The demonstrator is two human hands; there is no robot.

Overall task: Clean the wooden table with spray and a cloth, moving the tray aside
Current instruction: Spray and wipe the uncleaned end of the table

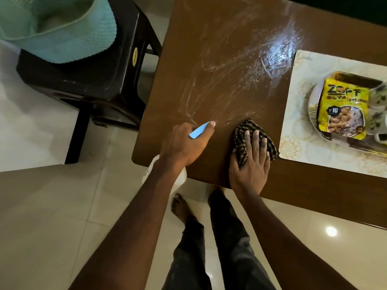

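Wooden table (209,49) shows wet streaks left of the tray (297,84). I judge that spraying is in hand. The left hand (184,145), well left of the tray, is wrapped around the spray bottle (199,131). Its nozzle and long axis point away from the person. The right hand (251,164) presses with straight fingers on the cloth (243,126), just beside the tray. Next should come wiping, then shifting the tray.

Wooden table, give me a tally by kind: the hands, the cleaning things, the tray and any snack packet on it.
Hands: 2, left hand and right hand
Spray bottle: 1
Cloth: 1
Tray: 1
Yellow packet: 1
Total: 6
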